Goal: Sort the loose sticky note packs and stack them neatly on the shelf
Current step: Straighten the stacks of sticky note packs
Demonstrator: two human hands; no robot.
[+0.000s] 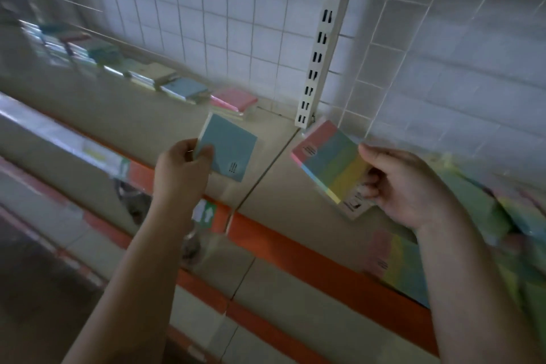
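- Left hand [180,170]: fingers [204,152] pinch the near corner of a blue pack [229,149], held flat just above the shelf [147,127], corners pointing diagonally.
- Right hand [404,186]: fingers [369,183] curl under a striped pack [331,165] with thumb on top; its long axis runs from the near right up toward the slotted post [317,53].
- Two packs in hand, one each.
- The shelf is beige with an orange edge strip [295,241]; behind it, a wire grid [206,23] over white tile.
- A blurred row of stacks [141,74] lines the back, ending with a pink-topped one [235,100]; more striped packs [407,269] lie at right.
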